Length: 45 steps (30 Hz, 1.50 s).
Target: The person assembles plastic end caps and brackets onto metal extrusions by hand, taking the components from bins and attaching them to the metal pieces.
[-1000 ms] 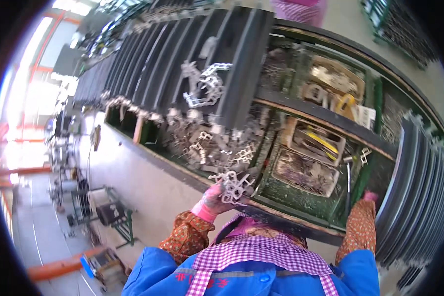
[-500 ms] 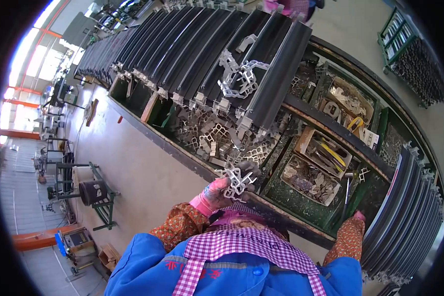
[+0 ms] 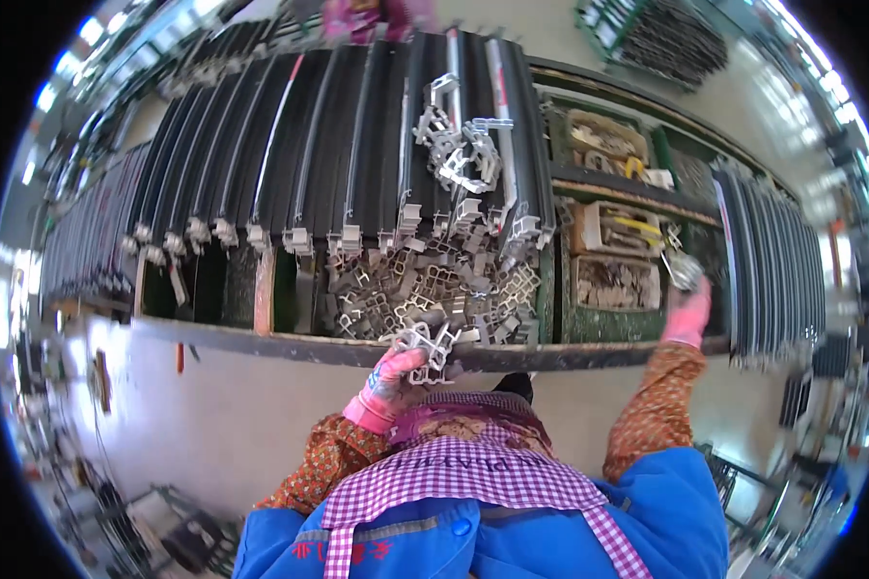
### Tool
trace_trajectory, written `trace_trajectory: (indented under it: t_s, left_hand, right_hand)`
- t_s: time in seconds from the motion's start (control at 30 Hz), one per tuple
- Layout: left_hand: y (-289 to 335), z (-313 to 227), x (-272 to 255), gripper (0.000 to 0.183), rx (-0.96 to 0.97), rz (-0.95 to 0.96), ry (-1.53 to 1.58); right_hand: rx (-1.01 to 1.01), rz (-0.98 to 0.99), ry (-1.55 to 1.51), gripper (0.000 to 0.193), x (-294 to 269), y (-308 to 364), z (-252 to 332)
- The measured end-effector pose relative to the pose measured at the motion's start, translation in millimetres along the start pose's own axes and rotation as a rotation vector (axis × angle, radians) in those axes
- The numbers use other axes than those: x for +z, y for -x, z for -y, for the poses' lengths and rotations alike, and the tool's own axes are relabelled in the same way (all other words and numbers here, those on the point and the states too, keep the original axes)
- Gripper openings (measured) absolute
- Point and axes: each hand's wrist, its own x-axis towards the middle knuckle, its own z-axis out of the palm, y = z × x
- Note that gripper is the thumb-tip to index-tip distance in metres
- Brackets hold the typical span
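Note:
My left hand [image 3: 393, 378], in a pink glove with grey fingers, is closed around several silver cut profile pieces [image 3: 429, 353]. It holds them at the near edge of the green bench, just in front of a heap of similar metal pieces [image 3: 425, 289]. My right hand [image 3: 687, 307], gloved alike, reaches over the bench's right part, beside a box of tools. Its fingers are blurred, and whatever lies under them is hidden. Just beyond the fingertips sits one small silver profile piece [image 3: 674, 234]. More linked silver pieces [image 3: 462, 154] lie on the black bars.
Long black bars [image 3: 338, 145] lie side by side across the bench, their ends jutting toward me. Another stack of bars [image 3: 770, 261] stands at the right. Between them are a tool box [image 3: 620, 229] and a scrap box [image 3: 616, 283]. A person in pink [image 3: 367, 17] is at the far side.
My view has turned and shifted to the right. My right hand has moved forward from the bench's near edge to beside the tool box. My left hand still grips the profile pieces.

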Motion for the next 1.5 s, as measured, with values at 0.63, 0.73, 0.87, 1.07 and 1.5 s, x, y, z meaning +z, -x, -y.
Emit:
trace_trajectory:
  t_s: [0.63, 0.73, 0.87, 1.07, 1.5]
  left_hand:
    - [-57.2, -52.7, 6.7, 0.030, -0.296, -0.220, -0.360]
    - [-62.2, -51.9, 30.9, 0.019, -0.263, -0.386, -0.475]
    - [-72.3, -44.2, 22.0, 0.017, -0.155, -0.447, -0.423]
    - [-79.6, -46.5, 24.9, 0.020, -0.027, -0.386, -0.318]
    - [-75.3, -92.6, 72.6, 0.043, 0.147, -0.174, -0.631]
  right_hand:
    - [0.527, 0.848, 0.400, 0.050, 185.7, 251.5, -112.5]
    - [0.458, 0.839, 0.530, 0.051, 182.4, 236.6, -116.8]
    - [0.479, 0.704, 0.439, 0.042, 186.3, 231.4, -127.3]
    - [0.465, 0.745, 0.513, 0.029, 158.6, 222.3, -120.6]
    - [-0.082, 0.329, 1.003, 0.017, 123.1, 207.7, -101.1]
